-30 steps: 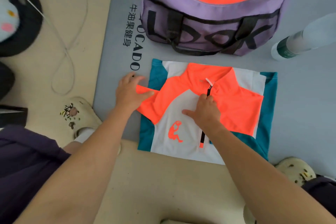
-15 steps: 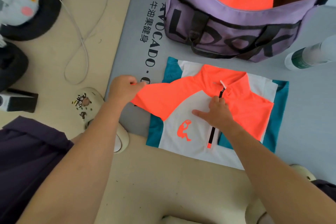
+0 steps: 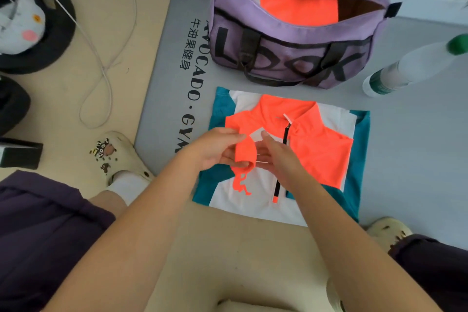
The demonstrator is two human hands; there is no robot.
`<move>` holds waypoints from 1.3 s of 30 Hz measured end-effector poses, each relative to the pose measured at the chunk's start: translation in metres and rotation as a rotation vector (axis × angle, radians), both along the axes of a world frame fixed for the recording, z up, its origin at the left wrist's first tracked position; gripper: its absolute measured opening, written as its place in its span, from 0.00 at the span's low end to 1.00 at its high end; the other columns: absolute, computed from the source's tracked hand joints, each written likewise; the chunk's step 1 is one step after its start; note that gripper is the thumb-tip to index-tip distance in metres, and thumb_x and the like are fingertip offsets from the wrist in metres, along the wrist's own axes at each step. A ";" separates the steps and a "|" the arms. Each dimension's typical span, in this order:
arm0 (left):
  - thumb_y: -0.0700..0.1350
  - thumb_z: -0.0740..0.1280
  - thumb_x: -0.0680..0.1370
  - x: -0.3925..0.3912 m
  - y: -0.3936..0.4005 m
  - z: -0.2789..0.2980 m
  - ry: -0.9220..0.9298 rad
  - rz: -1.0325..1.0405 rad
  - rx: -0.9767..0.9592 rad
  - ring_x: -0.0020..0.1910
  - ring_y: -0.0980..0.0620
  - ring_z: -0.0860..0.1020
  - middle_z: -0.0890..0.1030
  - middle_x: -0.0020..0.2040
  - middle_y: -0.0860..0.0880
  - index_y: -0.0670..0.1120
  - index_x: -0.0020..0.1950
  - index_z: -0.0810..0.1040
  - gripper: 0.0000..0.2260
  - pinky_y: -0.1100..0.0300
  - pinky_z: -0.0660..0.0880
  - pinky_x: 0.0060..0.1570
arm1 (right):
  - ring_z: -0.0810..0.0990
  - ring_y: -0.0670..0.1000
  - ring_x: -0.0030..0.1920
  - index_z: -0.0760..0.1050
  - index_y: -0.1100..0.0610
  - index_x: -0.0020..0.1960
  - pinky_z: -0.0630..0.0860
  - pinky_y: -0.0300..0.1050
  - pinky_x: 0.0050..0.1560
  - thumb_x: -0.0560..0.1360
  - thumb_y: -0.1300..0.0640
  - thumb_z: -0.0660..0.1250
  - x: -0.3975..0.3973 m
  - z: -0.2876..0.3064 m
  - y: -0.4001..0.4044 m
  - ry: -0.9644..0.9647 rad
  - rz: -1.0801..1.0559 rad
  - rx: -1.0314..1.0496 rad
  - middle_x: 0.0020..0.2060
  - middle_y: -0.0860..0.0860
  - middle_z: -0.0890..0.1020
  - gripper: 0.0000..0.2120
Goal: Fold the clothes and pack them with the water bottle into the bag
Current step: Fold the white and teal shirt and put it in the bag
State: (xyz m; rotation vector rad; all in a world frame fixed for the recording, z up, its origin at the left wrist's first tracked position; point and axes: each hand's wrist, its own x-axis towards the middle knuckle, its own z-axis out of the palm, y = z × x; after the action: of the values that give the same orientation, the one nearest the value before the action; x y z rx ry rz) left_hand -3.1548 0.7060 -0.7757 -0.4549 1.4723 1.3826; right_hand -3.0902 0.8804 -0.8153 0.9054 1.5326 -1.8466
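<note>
head view, looking down at a grey mat (image 3: 417, 149) on a beige floor (image 3: 228, 248). a shirt (image 3: 319, 149), orange, white and teal with a short black zip, lies flat on the mat, collar toward the bag, its near hem reaching over the mat's edge onto the floor. the shirt's right-side sleeve is folded in over the chest. the left hand (image 3: 215, 151) holds the orange left-side sleeve (image 3: 244, 152) lifted above the chest; its grip is closed, thumb and curled fingers pinching the sleeve end. the right hand (image 3: 276, 157) meets it from the other side, fingers extended against the sleeve fabric; whether this grip pinches the cloth or only touches it cannot be told. both hands hover over the white chest panel, just left of the zip.

a purple bag (image 3: 291, 40) stands on the mat just beyond the collar, its top unzipped and gaping; an orange folded garment (image 3: 298, 5) lies inside. a water bottle (image 3: 410, 66) with a green cap lies on its side on the mat, right of the bag and apart from the shirt.

black lettering runs along the mat's left border. a pale clog (image 3: 119, 157) on the person's left foot rests on the floor beside the mat; a second clog (image 3: 390, 230) shows at the right, near the shirt's hem. a white cable (image 3: 101, 66) loops over the floor at left, near a dark round cushion (image 3: 50, 33) bearing a plush toy (image 3: 20, 25).
</note>
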 end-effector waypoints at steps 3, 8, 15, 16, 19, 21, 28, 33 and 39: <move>0.51 0.63 0.82 0.002 0.013 -0.006 -0.045 0.039 0.075 0.40 0.43 0.85 0.85 0.47 0.41 0.44 0.62 0.76 0.14 0.56 0.81 0.37 | 0.85 0.50 0.47 0.81 0.57 0.55 0.80 0.46 0.49 0.65 0.29 0.68 0.013 -0.007 0.009 -0.043 -0.055 -0.039 0.46 0.51 0.86 0.34; 0.48 0.66 0.78 0.002 -0.006 -0.037 0.288 0.036 -0.425 0.37 0.54 0.80 0.84 0.45 0.49 0.50 0.50 0.80 0.05 0.62 0.77 0.36 | 0.75 0.50 0.36 0.78 0.68 0.45 0.71 0.46 0.40 0.74 0.46 0.71 0.021 -0.032 0.016 -0.057 0.013 0.297 0.34 0.53 0.77 0.22; 0.53 0.76 0.71 0.032 -0.015 -0.064 0.414 -0.320 -0.539 0.42 0.59 0.78 0.82 0.41 0.57 0.49 0.45 0.83 0.09 0.64 0.71 0.40 | 0.68 0.49 0.33 0.76 0.62 0.41 0.63 0.43 0.32 0.78 0.55 0.65 0.003 -0.033 0.024 -0.007 0.090 0.479 0.31 0.51 0.70 0.12; 0.53 0.77 0.70 0.037 -0.016 -0.066 0.398 -0.303 -0.523 0.42 0.59 0.78 0.82 0.41 0.57 0.50 0.43 0.83 0.09 0.65 0.71 0.39 | 0.66 0.47 0.31 0.75 0.60 0.40 0.62 0.41 0.30 0.79 0.55 0.65 0.000 -0.034 0.026 0.027 0.081 0.487 0.30 0.49 0.69 0.11; 0.51 0.79 0.68 0.049 -0.023 -0.068 0.337 -0.274 -0.451 0.40 0.57 0.81 0.84 0.39 0.54 0.50 0.39 0.85 0.07 0.64 0.75 0.40 | 0.67 0.42 0.31 0.74 0.55 0.42 0.64 0.35 0.29 0.79 0.53 0.65 -0.006 -0.037 0.031 0.058 0.057 0.512 0.32 0.46 0.71 0.09; 0.50 0.79 0.68 0.050 -0.027 -0.068 0.299 -0.288 -0.397 0.40 0.57 0.82 0.85 0.39 0.54 0.50 0.39 0.85 0.07 0.60 0.77 0.45 | 0.72 0.42 0.37 0.74 0.54 0.49 0.67 0.31 0.33 0.77 0.52 0.68 -0.006 -0.039 0.032 0.055 0.072 0.507 0.39 0.45 0.75 0.07; 0.54 0.71 0.76 0.039 -0.023 -0.066 0.102 -0.362 -0.315 0.26 0.50 0.77 0.84 0.34 0.47 0.44 0.47 0.81 0.13 0.58 0.77 0.34 | 0.76 0.48 0.38 0.69 0.49 0.57 0.74 0.40 0.36 0.71 0.62 0.72 0.013 -0.040 0.031 0.133 0.091 0.520 0.41 0.47 0.76 0.20; 0.57 0.70 0.75 0.036 -0.004 -0.079 0.422 -0.138 -0.686 0.37 0.50 0.80 0.81 0.39 0.50 0.47 0.43 0.76 0.13 0.52 0.78 0.42 | 0.74 0.47 0.34 0.68 0.49 0.56 0.73 0.38 0.32 0.72 0.67 0.67 0.022 -0.035 0.034 0.153 0.104 0.584 0.38 0.46 0.76 0.19; 0.54 0.71 0.74 0.027 0.005 -0.093 0.525 -0.122 -0.734 0.41 0.53 0.76 0.74 0.38 0.58 0.51 0.42 0.75 0.09 0.59 0.68 0.38 | 0.74 0.58 0.37 0.70 0.58 0.42 0.74 0.50 0.36 0.77 0.59 0.65 0.019 -0.035 0.044 0.098 0.105 0.697 0.33 0.50 0.72 0.06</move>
State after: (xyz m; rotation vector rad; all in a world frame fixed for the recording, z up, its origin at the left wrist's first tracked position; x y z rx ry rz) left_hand -3.1276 0.7107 -0.8685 -0.4552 2.4066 0.8537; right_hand -3.0708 0.9241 -0.8506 1.0052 2.2964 -1.2950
